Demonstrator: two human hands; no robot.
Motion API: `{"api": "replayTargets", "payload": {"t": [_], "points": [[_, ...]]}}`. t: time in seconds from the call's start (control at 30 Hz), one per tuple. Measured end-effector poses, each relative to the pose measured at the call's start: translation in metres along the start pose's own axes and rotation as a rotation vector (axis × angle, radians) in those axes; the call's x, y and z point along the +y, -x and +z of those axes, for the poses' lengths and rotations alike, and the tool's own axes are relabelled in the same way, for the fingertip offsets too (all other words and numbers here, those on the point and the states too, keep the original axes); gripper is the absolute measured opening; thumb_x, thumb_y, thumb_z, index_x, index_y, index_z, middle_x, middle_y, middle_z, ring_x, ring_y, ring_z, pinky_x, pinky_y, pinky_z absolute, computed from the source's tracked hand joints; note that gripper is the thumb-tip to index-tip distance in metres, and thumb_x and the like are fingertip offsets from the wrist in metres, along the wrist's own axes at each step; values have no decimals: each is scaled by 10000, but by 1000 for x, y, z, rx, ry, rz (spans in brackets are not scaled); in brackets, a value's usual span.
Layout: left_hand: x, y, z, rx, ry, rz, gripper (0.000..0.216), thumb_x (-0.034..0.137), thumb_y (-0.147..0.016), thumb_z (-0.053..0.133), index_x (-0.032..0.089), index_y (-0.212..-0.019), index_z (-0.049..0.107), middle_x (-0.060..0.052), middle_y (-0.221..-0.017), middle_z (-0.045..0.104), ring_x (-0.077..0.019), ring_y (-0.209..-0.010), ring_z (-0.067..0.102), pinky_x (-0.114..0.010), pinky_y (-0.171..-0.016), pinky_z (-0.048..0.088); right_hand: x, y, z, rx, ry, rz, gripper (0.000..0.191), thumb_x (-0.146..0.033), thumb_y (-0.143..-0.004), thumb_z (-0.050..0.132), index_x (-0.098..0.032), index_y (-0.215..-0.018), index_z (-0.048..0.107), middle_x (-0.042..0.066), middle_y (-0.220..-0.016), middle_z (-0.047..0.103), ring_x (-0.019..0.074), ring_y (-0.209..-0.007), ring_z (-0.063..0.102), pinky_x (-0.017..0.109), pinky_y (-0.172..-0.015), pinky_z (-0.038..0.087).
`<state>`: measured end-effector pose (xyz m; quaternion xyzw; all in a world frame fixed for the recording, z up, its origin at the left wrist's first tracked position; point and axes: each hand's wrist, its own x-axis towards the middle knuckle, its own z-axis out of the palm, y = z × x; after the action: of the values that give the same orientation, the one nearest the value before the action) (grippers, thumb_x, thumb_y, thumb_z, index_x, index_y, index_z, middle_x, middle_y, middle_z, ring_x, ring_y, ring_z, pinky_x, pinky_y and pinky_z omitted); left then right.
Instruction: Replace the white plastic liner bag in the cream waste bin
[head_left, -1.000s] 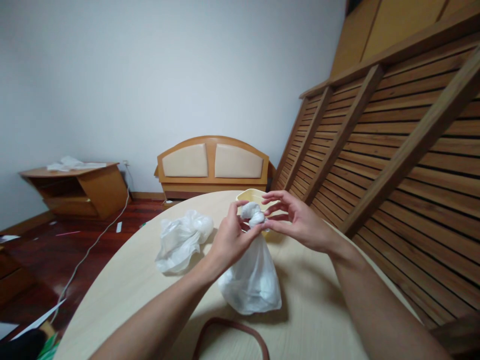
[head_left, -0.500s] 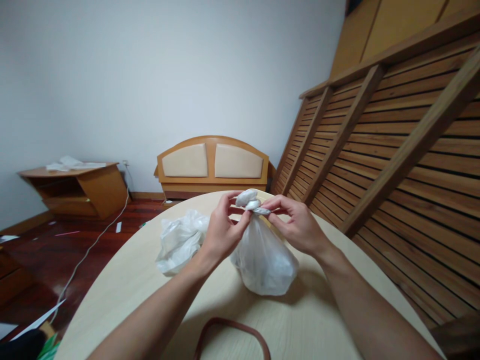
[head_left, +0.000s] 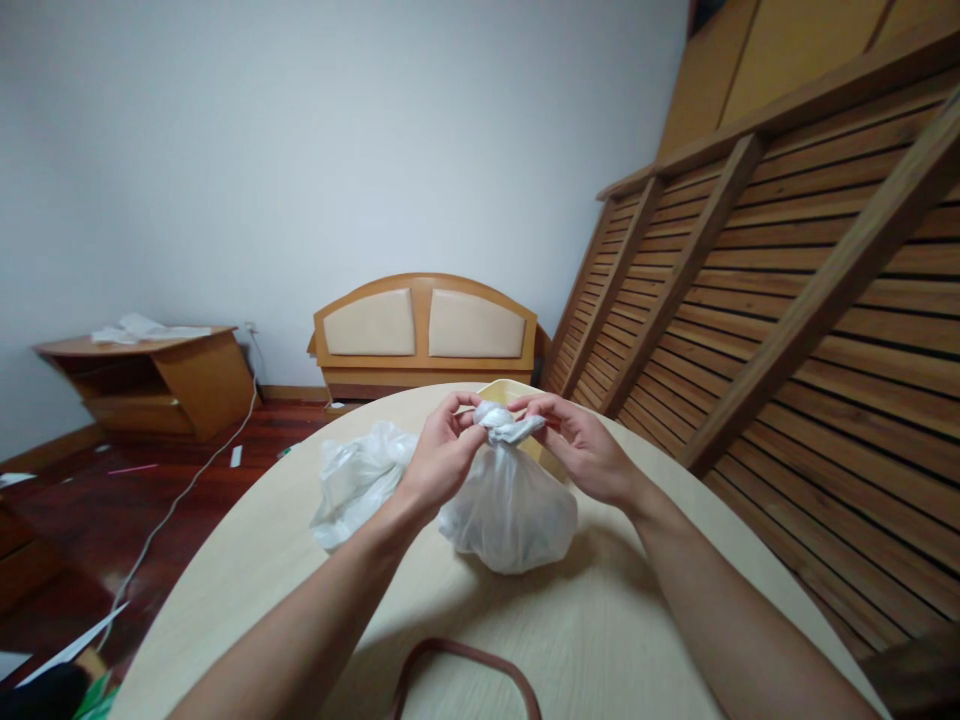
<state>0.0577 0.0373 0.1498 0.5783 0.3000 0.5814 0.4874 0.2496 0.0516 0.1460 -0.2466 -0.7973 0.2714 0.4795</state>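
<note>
A filled white plastic bag (head_left: pixel 514 510) rests on the round pale table (head_left: pixel 600 620), its neck gathered and twisted into a knot. My left hand (head_left: pixel 444 450) pinches the left side of the knot between thumb and fingers. On the other side, my right hand (head_left: pixel 581 445) grips the flattened end of the twisted plastic. What the bag contains is hidden. Left of it, beside my left hand, lies a second crumpled white plastic bag (head_left: pixel 360 480). Part of a yellow container (head_left: pixel 506 390) shows behind the knot.
A brown curved rim or handle (head_left: pixel 469 652) lies at the table's near edge. Beyond stands a padded headboard (head_left: pixel 424 320). Wooden slatted panels (head_left: pixel 750 300) lean at the right. A low cabinet (head_left: pixel 180 385) and a cable (head_left: pixel 176 500) are on the left.
The bag has shifted a little left and away from me, settling wider on the table. Both hands still hold the knot, now slightly lower, and more of the yellow container shows behind.
</note>
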Motion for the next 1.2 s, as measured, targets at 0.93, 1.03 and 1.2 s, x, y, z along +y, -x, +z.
{"api": "replayTargets", "payload": {"t": [0.93, 1.03, 1.2], "points": [[-10, -2, -2, -4, -361, 178, 144, 80, -739, 599, 164, -856, 588, -22, -847, 669, -148, -792, 642, -266, -760, 499, -22, 0, 5, 24, 443, -115, 128, -320, -914, 704, -233, -832, 656, 41, -952, 690, 212, -935, 657, 353, -863, 513], [-17, -2, -2, 4, -331, 125, 174, 72, -746, 607, 170, -885, 567, -20, -852, 686, -148, -771, 665, -262, -736, 505, -19, 1, 2, -51, 382, -118, 166, -358, -929, 684, -231, -824, 660, 53, -1003, 702, 215, -975, 663, 360, -894, 509], [-19, 0, -4, 12, -444, 161, 186, 69, -778, 594, 182, -924, 564, -17, -853, 700, -152, -769, 670, -261, -728, 504, -16, 0, -1, -99, 303, -104, 161, -355, -905, 717, -225, -818, 678, 51, -1028, 722, 208, -986, 676, 349, -911, 511]]}}
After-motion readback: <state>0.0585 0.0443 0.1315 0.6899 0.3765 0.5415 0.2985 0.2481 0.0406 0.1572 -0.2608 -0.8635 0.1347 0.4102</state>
